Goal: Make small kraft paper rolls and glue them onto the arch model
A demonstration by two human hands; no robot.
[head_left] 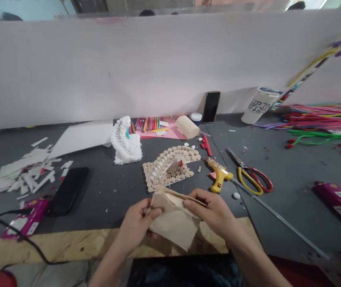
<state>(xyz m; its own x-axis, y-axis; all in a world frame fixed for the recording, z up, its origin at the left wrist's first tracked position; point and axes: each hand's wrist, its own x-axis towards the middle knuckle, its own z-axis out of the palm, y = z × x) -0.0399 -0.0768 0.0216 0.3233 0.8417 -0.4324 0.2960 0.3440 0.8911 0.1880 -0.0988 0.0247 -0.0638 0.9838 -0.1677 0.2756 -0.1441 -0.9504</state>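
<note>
A sheet of tan paper (pixel 175 225), folded over along its top edge, is held up between both hands at the front edge of the table. My left hand (pixel 139 223) pinches its left side, thumb on top. At the upper right, my right hand (pixel 210 209) grips the folded edge, thumb pressed on the paper. Just beyond the paper lies a craft model (pixel 170 169) covered in small round beige discs, with a curved row of white steps and a small red piece. A yellow glue gun (pixel 220 175) rests right of the model.
Scissors (pixel 252 175) and a long clear glue stick (pixel 281 221) lie to the right. White paper strips (pixel 24 175), a black phone (pixel 70 189) and a white textured model (pixel 125 141) are leftward. A leaning phone (pixel 211 107), a cup (pixel 260 105) and pipe cleaners (pixel 322 117) sit behind.
</note>
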